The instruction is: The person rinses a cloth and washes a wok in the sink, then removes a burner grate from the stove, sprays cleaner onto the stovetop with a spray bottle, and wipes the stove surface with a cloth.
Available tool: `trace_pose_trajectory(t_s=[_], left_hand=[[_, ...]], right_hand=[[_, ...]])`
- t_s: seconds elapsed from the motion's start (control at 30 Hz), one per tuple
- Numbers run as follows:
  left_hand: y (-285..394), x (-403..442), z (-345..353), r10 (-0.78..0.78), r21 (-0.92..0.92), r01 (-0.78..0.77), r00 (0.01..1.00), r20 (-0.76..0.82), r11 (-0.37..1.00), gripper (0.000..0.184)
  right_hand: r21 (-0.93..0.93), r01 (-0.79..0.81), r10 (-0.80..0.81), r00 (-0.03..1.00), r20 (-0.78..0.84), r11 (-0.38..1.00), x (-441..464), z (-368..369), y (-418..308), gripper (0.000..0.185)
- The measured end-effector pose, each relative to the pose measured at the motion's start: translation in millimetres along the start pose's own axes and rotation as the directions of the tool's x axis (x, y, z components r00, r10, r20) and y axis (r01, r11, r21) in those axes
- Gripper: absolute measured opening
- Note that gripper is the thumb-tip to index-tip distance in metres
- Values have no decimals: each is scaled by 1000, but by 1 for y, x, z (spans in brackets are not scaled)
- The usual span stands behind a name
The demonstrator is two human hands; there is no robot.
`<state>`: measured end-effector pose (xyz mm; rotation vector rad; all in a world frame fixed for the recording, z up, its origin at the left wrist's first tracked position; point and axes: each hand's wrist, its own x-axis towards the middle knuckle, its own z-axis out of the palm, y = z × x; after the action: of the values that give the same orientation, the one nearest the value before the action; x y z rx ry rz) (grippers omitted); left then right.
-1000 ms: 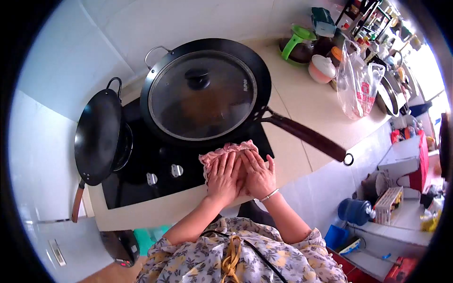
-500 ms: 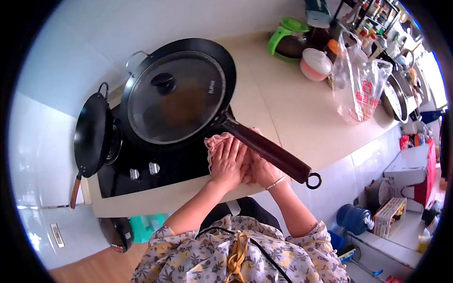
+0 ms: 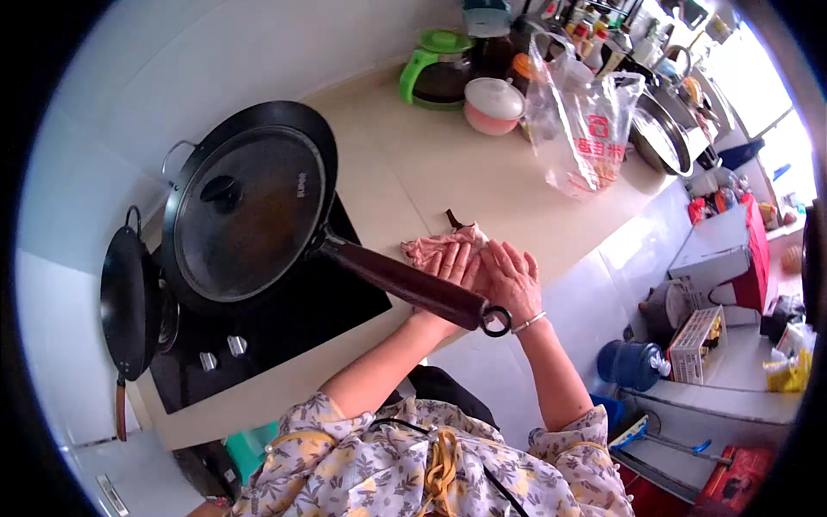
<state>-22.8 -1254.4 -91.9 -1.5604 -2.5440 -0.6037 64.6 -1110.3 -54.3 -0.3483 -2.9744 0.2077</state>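
Observation:
A pink cloth [image 3: 424, 248] lies bunched on the pale countertop [image 3: 379, 159], right of the black cooktop [image 3: 289, 332]. My left hand [image 3: 452, 269] presses flat on it with fingers spread; the pan handle crosses above and hides part of the hand and wrist. Beside it, my right hand [image 3: 510, 280] rests on the cloth's right part, fingers extended, a bracelet at the wrist. The large black pan [image 3: 320, 146] with a glass lid [image 3: 258, 233] stands on the cooktop, its dark handle [image 3: 405, 280] reaching toward me. A small dark strip [image 3: 453, 219] sticks out behind the cloth.
A smaller wok [image 3: 125, 302] leans at the far left. Along the back stand a green-lidded jug [image 3: 439, 73], a lidded pink bowl [image 3: 493, 108], a clear plastic bag [image 3: 573, 129] and a metal basin [image 3: 662, 133]. A blue water jug [image 3: 629, 365] is at lower right.
Both hands and the cloth have moved right, from the cooktop's edge onto the countertop. The camera view has shifted, so pan and cooktop appear further left. The dark strip now shows.

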Motion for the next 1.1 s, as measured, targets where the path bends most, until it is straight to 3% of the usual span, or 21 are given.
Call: trace_pose_trajectory(t_s=[0.13,0.2,0.23,0.33,0.4,0.47,0.5,0.6,0.63,0.73,0.77,0.8,0.87,1.0,1.07,1.1], left_hand=[[16,22,19,32,34,-30,998,-58,999,69],[17,22,20,38,110,-27,994,-103,994,69],[16,20,18,38,102,-33,998,-46,994,69],[17,1,15,-5,73,7,1000,-27,997,69],[15,-14,6,15,192,-10,1000,-23,981,70],[22,-19,-37,-144,-188,169,980,141,968,68],[23,-29,-43,-234,-216,248,968,88,944,66],[13,-72,-41,-188,-134,211,968,164,968,63],[12,-86,-49,-167,-97,187,969,182,978,66],[4,-115,-76,-199,-61,215,957,210,975,69],[-2,-134,-70,-168,20,168,964,206,986,73],[-8,-141,-79,-187,-61,199,970,153,978,72],[-18,-159,-91,-214,-12,227,934,285,974,72],[-29,-171,-93,-123,65,106,928,353,992,71],[-26,-164,-90,-204,14,212,922,329,977,70],[-22,-158,-95,-120,135,82,943,311,988,69]], right_hand=[[-9,-72,71,995,-70,997,0,-8,13,53],[123,-25,50,978,-204,992,4,3,11,52],[242,22,36,972,-232,970,3,7,6,51],[391,79,16,972,-234,917,4,11,-19,48],[382,85,-11,981,-192,920,-2,2,-35,49],[304,16,28,990,-139,953,-10,1,-55,52],[295,14,19,994,-108,955,-17,13,-60,57],[308,64,-34,994,-103,949,-34,9,-92,66],[371,12,-23,999,26,928,-38,1,-106,65],[488,-3,-33,997,65,873,-52,8,-142,66],[423,32,-65,996,64,905,-57,17,-150,68],[393,47,-73,996,51,918,-59,17,-162,69],[418,80,-102,994,29,905,-66,27,-186,68],[424,83,-86,996,-13,902,-68,21,-199,62],[365,58,-49,998,-33,929,-69,20,-192,62],[343,58,-48,998,-37,937,-70,20,-188,61]])
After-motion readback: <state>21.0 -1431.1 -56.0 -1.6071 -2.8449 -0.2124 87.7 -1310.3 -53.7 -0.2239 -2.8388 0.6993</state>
